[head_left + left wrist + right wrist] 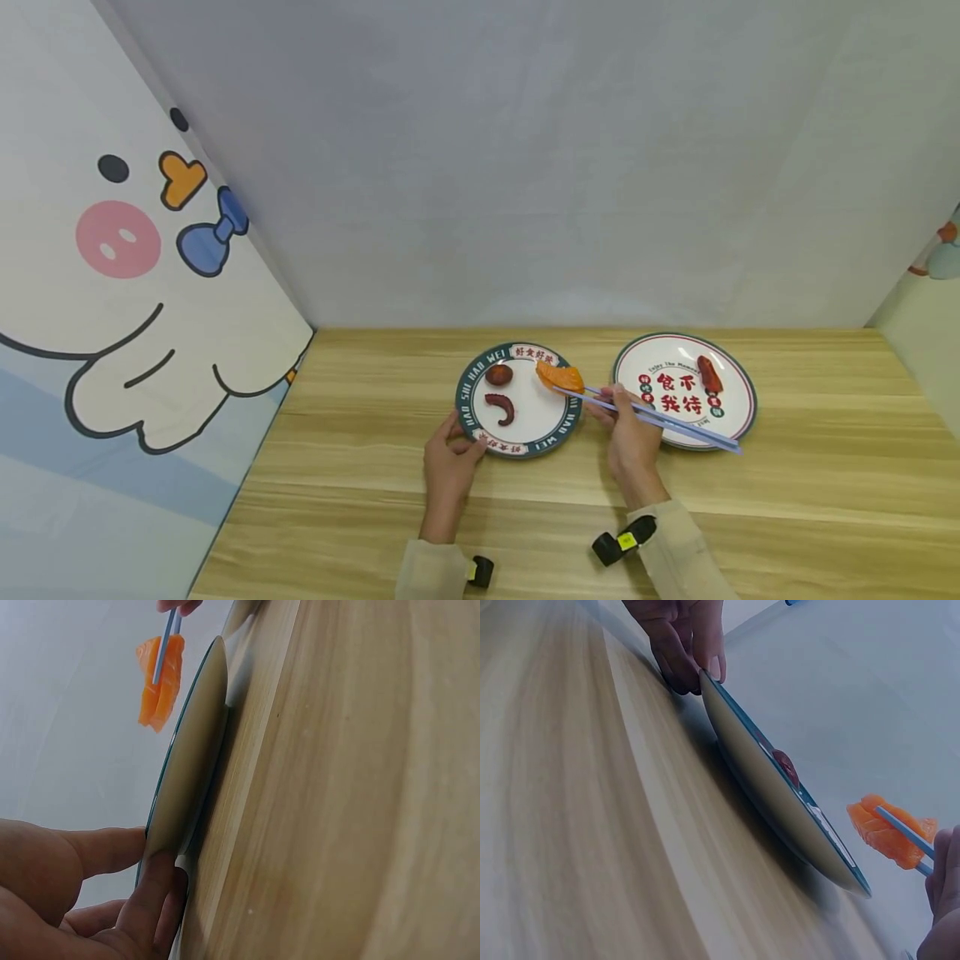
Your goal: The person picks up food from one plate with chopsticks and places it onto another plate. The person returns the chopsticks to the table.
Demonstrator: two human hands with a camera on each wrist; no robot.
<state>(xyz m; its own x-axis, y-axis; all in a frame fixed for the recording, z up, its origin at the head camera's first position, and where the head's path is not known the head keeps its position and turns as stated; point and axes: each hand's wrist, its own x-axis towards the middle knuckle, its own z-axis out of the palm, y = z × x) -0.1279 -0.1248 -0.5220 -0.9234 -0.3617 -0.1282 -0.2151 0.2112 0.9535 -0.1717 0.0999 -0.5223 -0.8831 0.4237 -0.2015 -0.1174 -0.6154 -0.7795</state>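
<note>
Count: 2 hands, 2 plates, 2 chopsticks, 4 food pieces. Left hand [452, 467] pinches the rim of a round white plate with a wide dark green lettered border [531, 421] at that plate's 8 o'clock, thumb on the upper side, fingers below. Right hand [632, 437] sits between the plates, near the first one's 4 o'clock, fingers closed around a pair of slim pale-violet chopsticks [701, 434]; tips point to about 10 o'clock, butt ends run over the second plate and past its rim near 5 o'clock. Chopstick tips are pinching 1 orange salmon-like piece with pale streaks [561, 377], at 2 o'clock of the first plate; both wrist views show it held off the surface. On that plate, 2 pieces: 1 roundish brown glossy piece [498, 375] at 11 o'clock, 1 dark red curled tentacle-like piece [501, 409] at 8, just apart. Second plate, at the first one's 3 o'clock: a round white plate with a thin green edge and red characters [738, 396], carrying 1 elongated red glossy piece [709, 374] at 2 o'clock. Plates are near each other, on 1 light wood-grain tabletop [337, 467]. 2 beige sleeves [431, 575], 1 black wrist strap with a yellow tag [624, 540] per arm.
</note>
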